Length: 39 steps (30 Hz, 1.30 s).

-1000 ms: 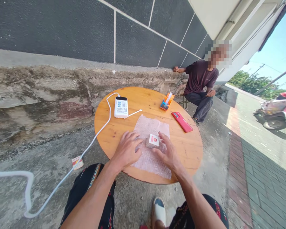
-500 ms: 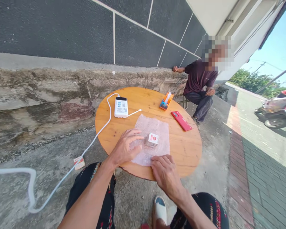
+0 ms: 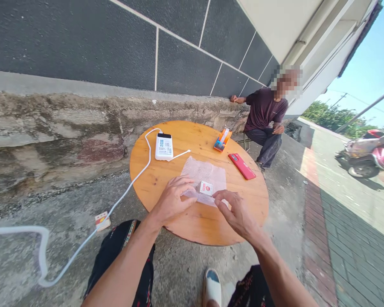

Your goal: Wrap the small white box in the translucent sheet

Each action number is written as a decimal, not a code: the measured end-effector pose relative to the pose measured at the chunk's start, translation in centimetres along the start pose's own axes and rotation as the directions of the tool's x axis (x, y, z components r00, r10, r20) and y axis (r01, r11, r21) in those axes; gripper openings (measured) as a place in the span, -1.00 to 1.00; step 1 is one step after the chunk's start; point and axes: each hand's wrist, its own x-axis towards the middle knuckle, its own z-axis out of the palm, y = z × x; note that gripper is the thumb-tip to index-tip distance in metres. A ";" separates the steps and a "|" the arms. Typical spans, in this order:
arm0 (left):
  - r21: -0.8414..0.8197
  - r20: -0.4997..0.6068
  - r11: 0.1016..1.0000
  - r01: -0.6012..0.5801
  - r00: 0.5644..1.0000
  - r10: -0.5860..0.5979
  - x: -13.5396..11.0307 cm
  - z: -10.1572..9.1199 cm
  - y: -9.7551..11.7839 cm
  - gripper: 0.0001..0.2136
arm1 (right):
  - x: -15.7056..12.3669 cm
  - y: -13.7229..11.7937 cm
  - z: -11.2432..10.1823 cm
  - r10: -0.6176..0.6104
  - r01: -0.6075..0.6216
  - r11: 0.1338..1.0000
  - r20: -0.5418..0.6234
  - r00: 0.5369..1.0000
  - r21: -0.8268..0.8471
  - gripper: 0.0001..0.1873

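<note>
It's outdoors beside a building [image 3: 269,21]: wall [image 3: 83,47], paving [image 3: 355,247], sky [image 3: 365,76], scooter [image 3: 371,153].

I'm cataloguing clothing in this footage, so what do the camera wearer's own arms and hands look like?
The left hand and right hand are both bare: five-fingered, with no gloves, rings or watch showing. The forearms are uncovered as far as the picture shows, tapering towards the hands, with no sleeves, bracelets or clear markings in view.

Small white box [image 3: 206,188], red print on top, resting on bubble wrap [image 3: 202,169]
</note>
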 end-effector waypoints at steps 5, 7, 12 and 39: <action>-0.088 -0.110 0.992 0.091 0.989 -0.100 0.8 1.2 0.9 -0.94 | 0.8 0.1 -0.5 0.104 -0.107 0.990 0.039 0.994 0.092 -0.77; -0.090 -0.122 0.988 0.126 0.983 -0.136 0.9 1.4 1.0 -0.93 | 1.4 0.6 -0.8 0.143 -0.148 0.978 0.042 0.989 0.148 -0.74; -0.013 -0.085 0.982 0.189 0.978 -0.189 0.9 1.2 1.1 -0.89 | 3.9 3.1 -1.6 0.118 -0.155 0.941 0.138 0.983 0.299 -0.71; -0.146 -0.009 0.978 0.146 0.989 -0.149 0.0 1.4 1.7 -0.89 | 3.8 3.4 -1.5 -0.089 -0.100 0.903 0.409 0.908 0.417 -0.66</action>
